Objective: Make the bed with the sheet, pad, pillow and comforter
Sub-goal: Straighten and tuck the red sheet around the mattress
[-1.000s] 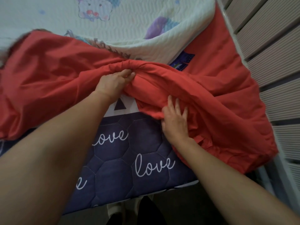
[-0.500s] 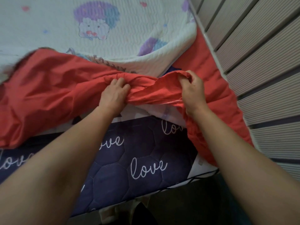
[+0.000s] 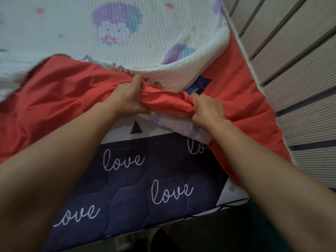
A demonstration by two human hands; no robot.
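A red sheet [image 3: 60, 99] lies bunched across the near end of the bed. Its gathered edge runs between my two hands. My left hand [image 3: 127, 99] grips the bunched edge at the middle. My right hand [image 3: 207, 110] grips the same edge a little to the right. Beyond the sheet a white quilted pad [image 3: 145, 33] with cartoon prints covers the bed, its near corner curled up. Below my hands the navy mattress [image 3: 138, 188] with white "love" lettering shows bare.
A grey slatted wall [image 3: 294, 70] runs close along the bed's right side. The red sheet hangs down over the right corner of the mattress. Dark floor shows below the mattress's near edge.
My right hand has come down and inward, closer to my left hand, still holding the sheet's edge. The bunched fold between the hands is shorter.
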